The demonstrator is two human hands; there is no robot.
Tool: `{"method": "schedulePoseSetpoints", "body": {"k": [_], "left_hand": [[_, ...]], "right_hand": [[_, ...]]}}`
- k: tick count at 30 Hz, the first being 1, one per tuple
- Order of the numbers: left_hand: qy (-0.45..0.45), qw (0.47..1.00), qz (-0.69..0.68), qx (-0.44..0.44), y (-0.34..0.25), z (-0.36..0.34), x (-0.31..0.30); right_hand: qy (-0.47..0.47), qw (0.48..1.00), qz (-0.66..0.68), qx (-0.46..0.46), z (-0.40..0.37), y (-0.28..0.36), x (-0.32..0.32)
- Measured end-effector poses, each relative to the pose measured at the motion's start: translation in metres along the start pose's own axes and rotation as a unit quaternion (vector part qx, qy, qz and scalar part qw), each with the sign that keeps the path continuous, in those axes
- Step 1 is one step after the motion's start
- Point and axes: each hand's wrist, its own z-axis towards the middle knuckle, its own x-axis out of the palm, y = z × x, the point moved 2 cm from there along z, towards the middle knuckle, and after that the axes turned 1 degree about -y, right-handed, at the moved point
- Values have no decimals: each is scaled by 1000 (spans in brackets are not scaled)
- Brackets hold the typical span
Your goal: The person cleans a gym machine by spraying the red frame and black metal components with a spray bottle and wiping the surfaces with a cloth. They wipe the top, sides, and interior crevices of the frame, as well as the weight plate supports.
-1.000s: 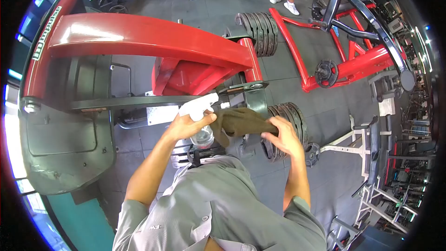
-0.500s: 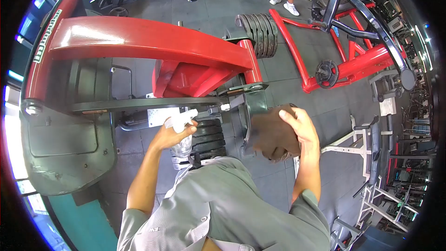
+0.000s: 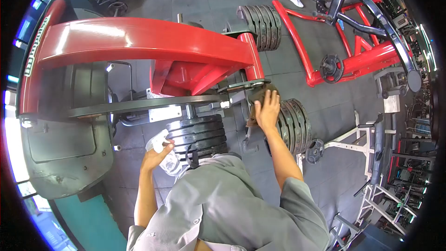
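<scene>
Far of the right hand: the red beam [image 3: 139, 42] and its black bracket [image 3: 244, 85] shut that side. The right hand [image 3: 268, 110] lies flat on a cloth [image 3: 258, 95] just under them.
Right of it: a plate stack [image 3: 293, 125] sits just beside the wrist, so it's tight there.
Left of it: a black crossbar [image 3: 148, 104] runs across, with a second plate stack [image 3: 197, 135] below.
Near left: the left hand [image 3: 155, 156], wrapped round a spray bottle [image 3: 168, 160], fills the gap beside that stack.
Far left: a big grey pad [image 3: 65, 144] walls it off.
Clear room: bare floor [image 3: 334, 107] on the right, short of the red frame [image 3: 357, 58].

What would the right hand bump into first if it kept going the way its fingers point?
The brown cloth: the right hand lies on it, fingers pointing up the picture. Just past it comes the black bracket of the red machine, probably, though depth is hard to judge.
</scene>
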Motion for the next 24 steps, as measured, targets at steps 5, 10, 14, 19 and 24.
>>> {"method": "schedulePoseSetpoints", "body": {"k": [5, 10, 14, 19, 24], "left_hand": [[-12, 997, 2, -79, 17, -18, -3], [-16, 992, -36, -120, 19, -34, -7], [-49, 991, -36, -120, 21, -48, -13], [-50, 987, -39, -145, 31, -53, -13], [-31, 990, 0, -139, 24, -45, -4]], "right_hand": [[108, 953, 208, 191, 38, 2, 34], [-32, 986, 28, 162, -10, 25, 35], [-8, 998, 42, -47, -41, 14, 38], [-116, 953, 260, 106, -10, 61, 57], [-101, 763, 544, 334, -4, 163, 54]]}}
